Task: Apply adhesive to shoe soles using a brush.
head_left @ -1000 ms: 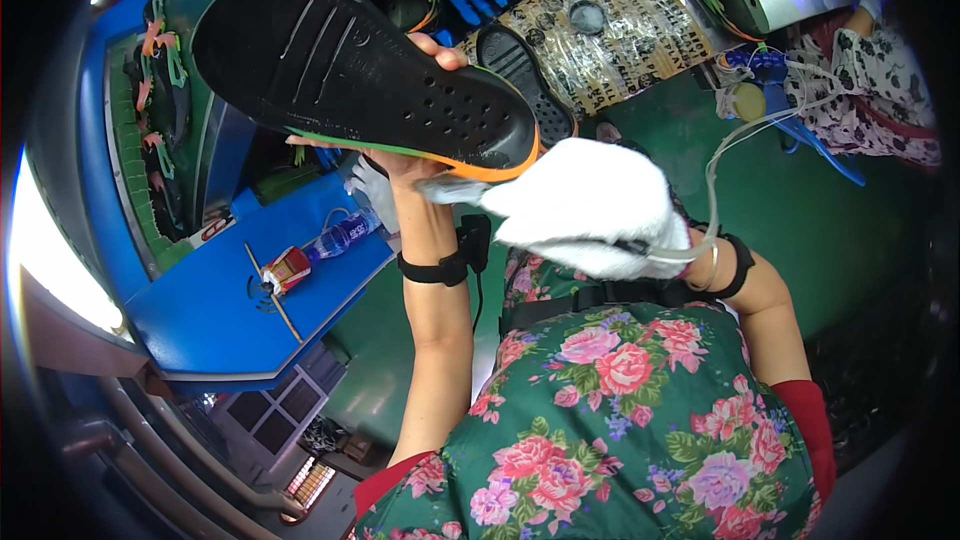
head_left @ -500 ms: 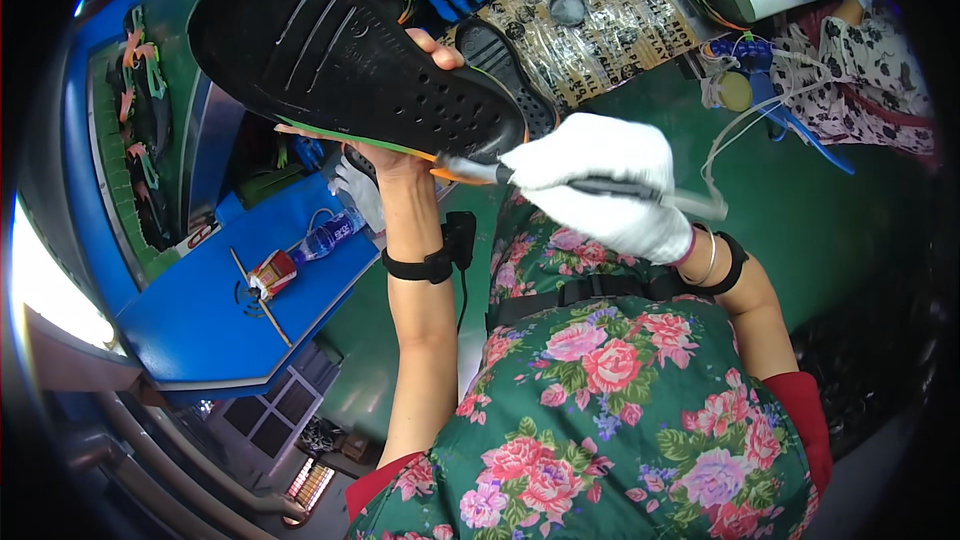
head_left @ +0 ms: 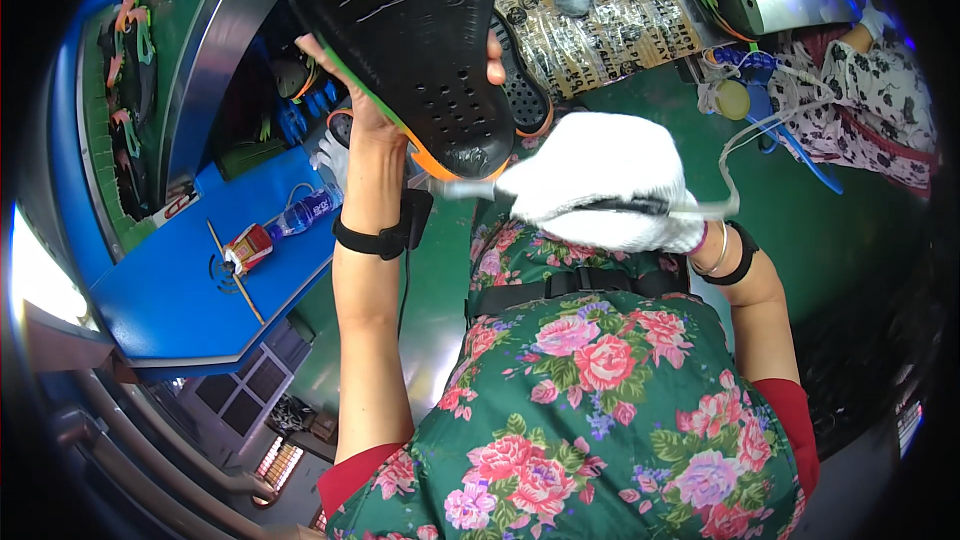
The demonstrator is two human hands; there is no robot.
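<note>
A large black shoe sole (head_left: pixel 425 50), with grooves, small holes and a green-to-orange edge, is held up at the upper middle. Bare, my left hand (head_left: pixel 372 118) wraps round it from beneath, its fingertips showing at the far edge. My right hand (head_left: pixel 605 175), in a white knit glove, is closed on a slim dark-handled tool (head_left: pixel 635 205). The tool's pale tip is smeared by motion and lies close to the orange end of the sole; whether it touches, I cannot tell. A clear tube (head_left: pixel 733 180) runs from the tool's back end toward the right.
Another black perforated sole (head_left: pixel 525 90) lies behind the held one. A taped box-like surface (head_left: pixel 600 15) is at the back. On the blue table (head_left: pixel 160 290) at left are a bottle (head_left: pixel 308 208) and a red carton (head_left: pixel 248 248). A co-worker's patterned clothing (head_left: pixel 860 100) shows at right.
The sole has turned more upright, its wide end swinging up and its narrow orange end lower. My left arm has shifted left. The tool tip is now by the orange end.
</note>
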